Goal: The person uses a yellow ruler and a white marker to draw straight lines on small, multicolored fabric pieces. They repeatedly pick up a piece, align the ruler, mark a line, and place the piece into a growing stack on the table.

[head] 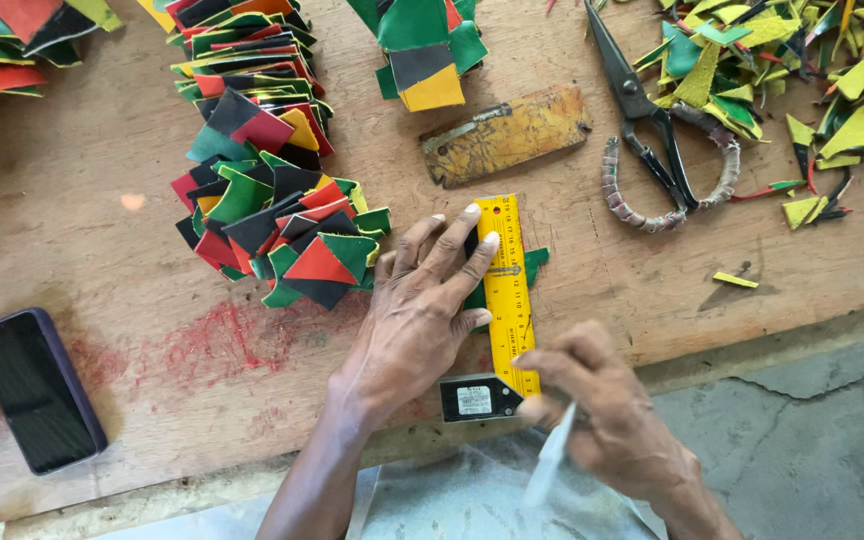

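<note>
Left hand: my left hand (422, 300) lies flat and open, fingers spread, pressing down on the yellow ruler (508, 290). I think it presses so the ruler cannot slide.

Ruler: it lies on the wood table (152, 270), running away from me. Its black end piece (477, 397) sits at the near edge of the table, which may keep it square.

Green piece: a green piece (534, 262) lies under the ruler — only bits of it stick out at the sides. It is pinned there between the ruler and the table.

Right hand: my right hand (602, 410) is closed around a thin pale tool (550, 465). The tool is blurred, so I cannot tell what it is. The fingertips sit just beside the near end of the ruler, on its right side.

Pile: cut pieces (272, 210) in red, green, black and yellow are heaped just left of my left hand, near enough to grab.

Scraps: small offcuts (832, 100) lie at the far right, well apart from the ruler.

Scissors: big scissors (652, 130) rest shut beyond the ruler, beside a worn wood block (505, 135).

Phone: a dark phone (37, 390) lies at the far left — out of the way.

Containers: I see no box, tray or bowl. Everything lies loose on the table.
</note>
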